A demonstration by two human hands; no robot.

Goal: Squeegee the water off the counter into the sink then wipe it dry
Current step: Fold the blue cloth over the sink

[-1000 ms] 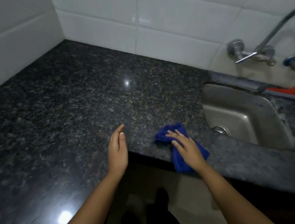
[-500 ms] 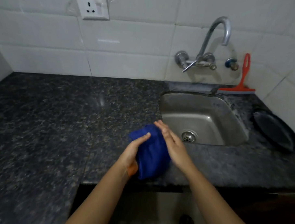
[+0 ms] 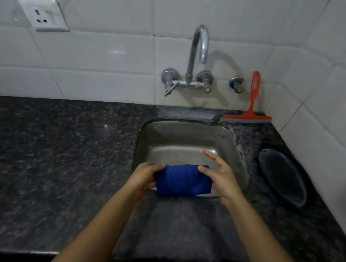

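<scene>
Cloth (image 3: 183, 180), blue, bunched, long axis left-right, held over sink (image 3: 190, 131) near edge. My left hand (image 3: 143, 179) curls around its left end; right hand (image 3: 222, 177) pinches right end, upper fingers (image 3: 211, 155) splayed. Beyond fingers: faucet (image 3: 198, 52), red squeegee (image 3: 249, 114) against wall; dark plate (image 3: 282, 175) to the right on counter (image 3: 58, 155).

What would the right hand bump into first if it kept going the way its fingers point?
Probably the sink: the right hand has its fingers aimed up-left over the basin, toward the back wall under the faucet. Depth is hard to judge.
</scene>
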